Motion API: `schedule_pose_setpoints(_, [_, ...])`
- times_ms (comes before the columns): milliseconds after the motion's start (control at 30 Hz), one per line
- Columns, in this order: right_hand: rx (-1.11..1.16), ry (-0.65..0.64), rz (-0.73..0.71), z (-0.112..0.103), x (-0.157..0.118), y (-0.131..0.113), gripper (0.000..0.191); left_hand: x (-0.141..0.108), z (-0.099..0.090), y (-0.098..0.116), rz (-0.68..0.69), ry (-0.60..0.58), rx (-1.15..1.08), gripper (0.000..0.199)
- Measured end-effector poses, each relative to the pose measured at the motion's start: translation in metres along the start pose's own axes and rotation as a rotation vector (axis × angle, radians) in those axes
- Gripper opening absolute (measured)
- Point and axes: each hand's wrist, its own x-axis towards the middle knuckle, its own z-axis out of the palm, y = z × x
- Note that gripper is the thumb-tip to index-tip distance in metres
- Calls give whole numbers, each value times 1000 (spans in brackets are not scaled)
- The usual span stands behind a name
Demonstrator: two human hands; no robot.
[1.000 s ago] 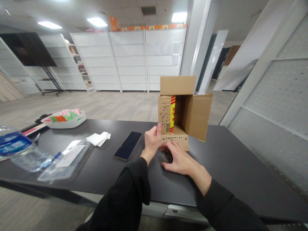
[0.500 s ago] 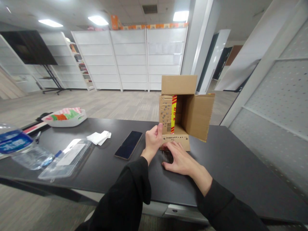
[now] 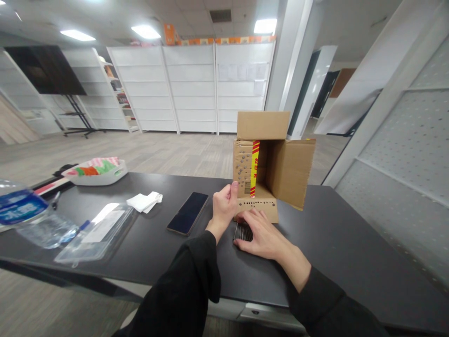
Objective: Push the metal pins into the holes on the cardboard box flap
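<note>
An open cardboard box stands on the dark table, its opening toward me. Its left flap bears several grey round heads, and a row of small dark holes crosses its lower flap. My left hand is closed at the left edge of the box, thumb up; its fingertips are hidden. Below the lower flap, my right hand curves around a row of thin metal nails. One slanted nail spans its thumb and forefinger. The palm side of the hand is out of sight.
Left of my hands lies a phone, with folded white tissue beyond it. Farther left are a clear plastic case, a water bottle and a white basket with colourful contents. A perforated panel rises at the right.
The view has shifted slightly. A slanted nail now shows at the right thumb, left of the row. My left hand keeps its place at the box.
</note>
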Motion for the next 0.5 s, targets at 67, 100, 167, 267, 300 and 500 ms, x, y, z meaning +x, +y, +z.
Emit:
schedule_pose_setpoints(67, [-14,-5,1,1,1,0,42,0,0,0,-5,2,-6,54])
schedule_pose_setpoints(100, [-24,-8,-2,1,1,-1,43,0,0,0,-7,2,-10,54])
schedule_pose_setpoints(167, [-49,-11,-9,2,2,-1,43,0,0,0,-8,-1,-15,54])
schedule_pose_setpoints(267, [-74,-9,-17,3,2,-1,40,0,0,0,-11,-3,-24,53])
schedule_pose_setpoints(300, [-78,-6,-21,3,2,-1,38,0,0,1,-12,-1,-26,53])
schedule_pose_setpoints(500, [-80,-9,-48,3,1,-2,31,0,-1,3,-7,4,-37,54])
